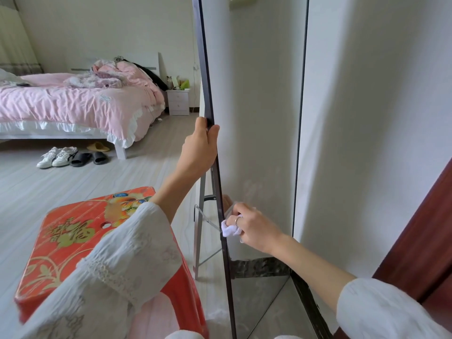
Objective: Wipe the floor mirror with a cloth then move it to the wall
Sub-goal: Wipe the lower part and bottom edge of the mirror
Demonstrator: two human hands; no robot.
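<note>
The floor mirror (256, 118) stands upright on the floor, propped on a metal stand (199, 231) behind it. The left hand (199, 149) has its grip clenched round the mirror's dark left frame edge, about halfway up. The right hand (254, 225) (a ring on one finger) grasps a bunched white cloth (230, 230) pressed to the glass low down, just beside that same edge; a red plastic stool (73, 241) sits left of the mirror.
</note>
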